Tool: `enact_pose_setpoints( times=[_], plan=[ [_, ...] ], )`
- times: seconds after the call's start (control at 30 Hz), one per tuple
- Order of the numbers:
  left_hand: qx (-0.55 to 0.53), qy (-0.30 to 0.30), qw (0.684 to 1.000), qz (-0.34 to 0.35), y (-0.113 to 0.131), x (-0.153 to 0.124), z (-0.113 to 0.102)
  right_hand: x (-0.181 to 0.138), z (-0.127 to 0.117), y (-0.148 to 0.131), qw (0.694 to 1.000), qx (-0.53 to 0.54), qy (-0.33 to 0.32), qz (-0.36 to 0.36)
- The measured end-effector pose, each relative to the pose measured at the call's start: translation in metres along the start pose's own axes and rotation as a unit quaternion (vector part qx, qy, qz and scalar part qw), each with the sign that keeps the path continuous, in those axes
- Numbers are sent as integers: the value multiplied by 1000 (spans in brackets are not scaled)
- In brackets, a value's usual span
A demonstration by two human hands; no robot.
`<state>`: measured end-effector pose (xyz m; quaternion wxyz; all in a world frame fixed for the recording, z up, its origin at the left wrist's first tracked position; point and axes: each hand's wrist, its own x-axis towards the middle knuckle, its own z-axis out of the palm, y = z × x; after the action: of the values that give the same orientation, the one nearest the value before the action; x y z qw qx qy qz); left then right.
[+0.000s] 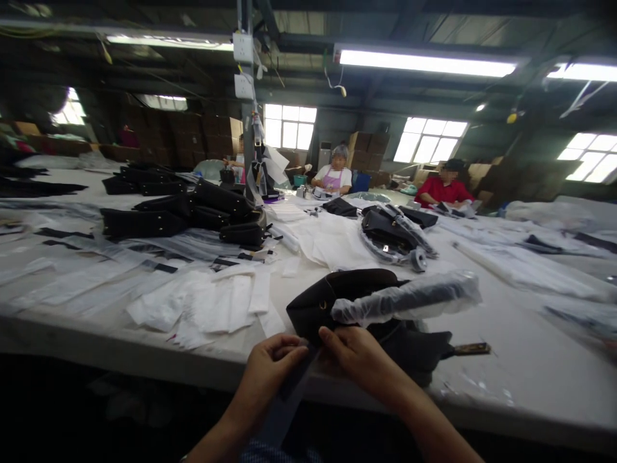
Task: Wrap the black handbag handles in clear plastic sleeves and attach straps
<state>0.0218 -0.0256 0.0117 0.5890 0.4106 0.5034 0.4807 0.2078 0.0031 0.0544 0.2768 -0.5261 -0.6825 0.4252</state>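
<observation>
A black handbag (313,297) lies at the table's front edge, its near side tilted toward me. One handle (409,299) of it is wrapped in white translucent foam or plastic. My right hand (357,360) grips the bag's lower near edge, thumb on top. Close beside it, my left hand (274,370) pinches the upper end of a dark strap in clear plastic (294,379), which hangs down over the table edge. Whether the strap is joined to the bag is hidden between my hands. A zip end with a patterned tab (472,349) sticks out to the right.
Black bags (144,222) are piled at the left, with plastic-wrapped straps around them. White paper sheets (207,302) lie left of my work. Another wrapped black bag (390,228) sits further back. A metal post (248,128) rises mid-table. Co-workers (332,177) sit across the table.
</observation>
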Motion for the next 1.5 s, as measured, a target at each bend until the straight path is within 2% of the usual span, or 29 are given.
enact_pose_setpoints(
  times=[0.1,0.2,0.37,0.53,0.7,0.8,0.97,1.1,1.2,1.3,1.5],
  plan=[
    [-1,-6,1000,12,2,5,8,-10,-7,4,996,54,61,33],
    [13,-12,999,35,8,10,15,-16,-7,3,992,61,112,21],
    [6,-12,995,100,30,18,28,-17,8,3,988,69,138,-21],
    [69,-1,986,149,41,22,33,-15,32,14,967,218,128,-2],
    [167,25,963,210,46,24,26,-10,52,9,922,346,173,7],
    [191,26,958,210,46,20,16,-8,58,6,905,377,198,18],
    [242,14,958,156,29,13,4,-7,61,10,903,375,209,16],
    [237,32,952,191,19,11,5,-9,54,12,915,344,208,23],
    [258,34,928,267,16,8,8,-11,49,11,923,307,229,31],
    [294,37,890,347,10,6,8,-11,47,7,927,279,250,24],
    [389,-11,786,480,-5,7,-4,-9,47,1,907,371,200,12]
  ],
)
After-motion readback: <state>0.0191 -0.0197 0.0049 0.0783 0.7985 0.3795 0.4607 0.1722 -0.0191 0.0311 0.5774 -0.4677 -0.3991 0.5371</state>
